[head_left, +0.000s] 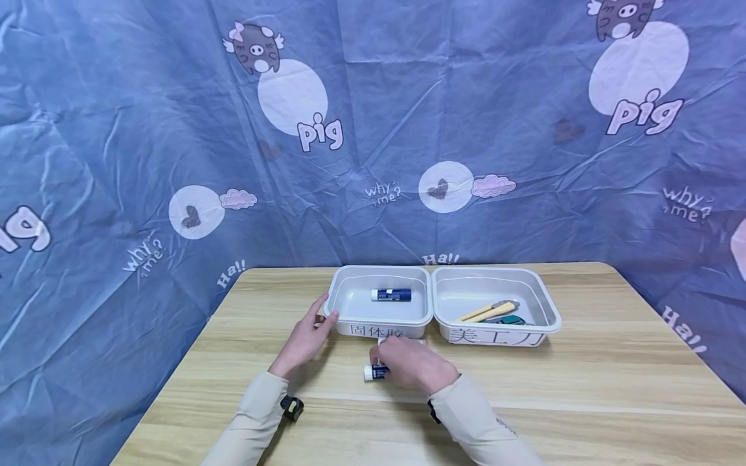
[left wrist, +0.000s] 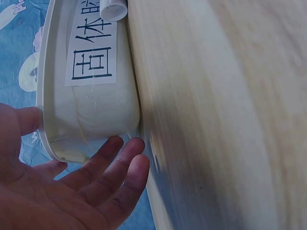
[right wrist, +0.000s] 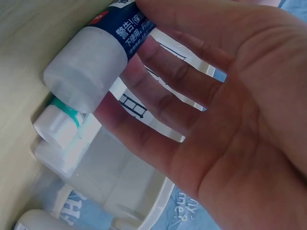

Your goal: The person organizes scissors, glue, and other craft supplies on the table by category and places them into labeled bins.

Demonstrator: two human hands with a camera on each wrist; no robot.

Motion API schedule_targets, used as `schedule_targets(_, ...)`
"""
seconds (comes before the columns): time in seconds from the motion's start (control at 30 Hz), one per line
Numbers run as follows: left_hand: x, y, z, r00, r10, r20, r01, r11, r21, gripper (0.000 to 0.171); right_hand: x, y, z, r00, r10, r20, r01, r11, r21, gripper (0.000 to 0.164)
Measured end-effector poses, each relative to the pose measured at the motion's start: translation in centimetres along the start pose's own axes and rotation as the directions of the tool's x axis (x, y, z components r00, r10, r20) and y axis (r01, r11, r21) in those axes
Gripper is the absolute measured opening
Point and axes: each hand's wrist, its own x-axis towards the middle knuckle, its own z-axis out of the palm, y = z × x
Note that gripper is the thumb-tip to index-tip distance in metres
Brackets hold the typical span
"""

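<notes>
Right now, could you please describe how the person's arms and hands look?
The left hand and right hand are ungloved. The left sleeve and right sleeve are pale beige and reach the wrists; lettering too small to read marks the right one. A black device shows at each wrist.

Glue stick [head_left: 392,295] in left bin [head_left: 355,307], cutters [head_left: 497,312] in right bin [head_left: 456,302]

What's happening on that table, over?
Left hand at corner of left tray. Right hand holding blue glue stick. Possibly in the way: capped tube beside that tray.
</notes>
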Motion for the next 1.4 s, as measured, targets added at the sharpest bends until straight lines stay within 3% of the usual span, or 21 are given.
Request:
schedule_targets(0.17,0.0,0.1,0.0,1.000,0.000,0.007,0.000,1.000,-0.014,0.068,-0.2,-0.1,-0.5,1.000,-0.011,-0.003,0.012,1.000,0.019,0.028)
schedule_targets(0.63,-0.2,0.2,-0.1,1.000,0.001,0.001,-0.001,1.000,-0.004,0.068,0.0,0.4,-1.2,0.978,-0.159,-0.134,0.155,0.987,-0.040,0.022)
schedule_targets(1.17,-0.3,0.1,0.0,1.000,0.022,-0.006,-0.022,1.000,0.003,0.067,-0.3,0.0,-2.0,0.944,-0.184,-0.273,0.176,0.983,-0.054,0.037)
schedule_targets(1.4,-0.3,0.1,-0.1,1.000,0.023,-0.004,-0.023,1.000,0.000,0.068,-0.4,0.0,-2.3,0.928,-0.196,-0.316,0.176,0.980,-0.091,0.034)
